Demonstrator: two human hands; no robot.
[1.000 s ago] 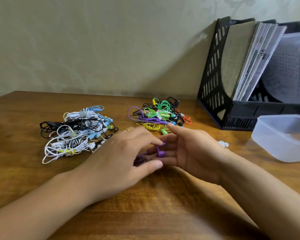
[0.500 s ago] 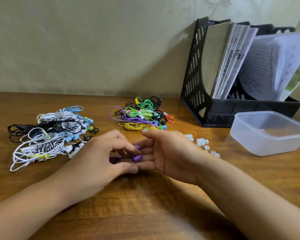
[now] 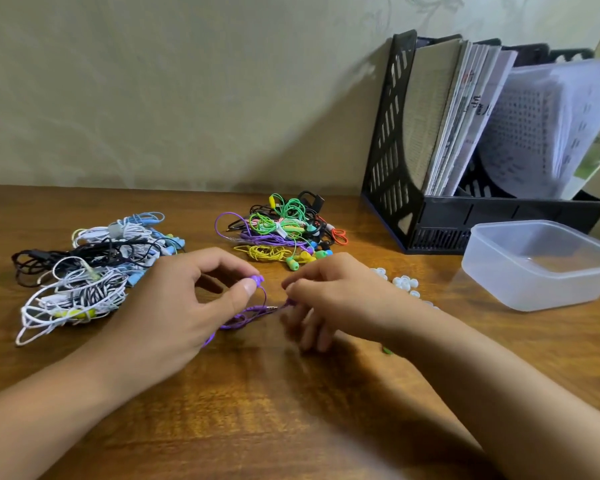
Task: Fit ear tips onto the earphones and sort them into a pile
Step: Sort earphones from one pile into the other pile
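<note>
Between both hands: purple earphone (image 3: 257,280) being pinched by left hand (image 3: 174,303), presented tipward | right hand (image 3: 329,299) pinching something unclear | loose ear tips (image 3: 404,282) waiting just beyond right hand.

Ear tips (image 3: 404,283) between earphone pile (image 3: 284,233), container (image 3: 544,265).

Wooden table (image 3: 291,410) (earphone piles (image 3: 94,268), tub (image 3: 541,265))

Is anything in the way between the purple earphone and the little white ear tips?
Nothing on the table blocks it. The left hand pinches the purple earphone; only the right hand sits between it and the white ear tips.
</note>
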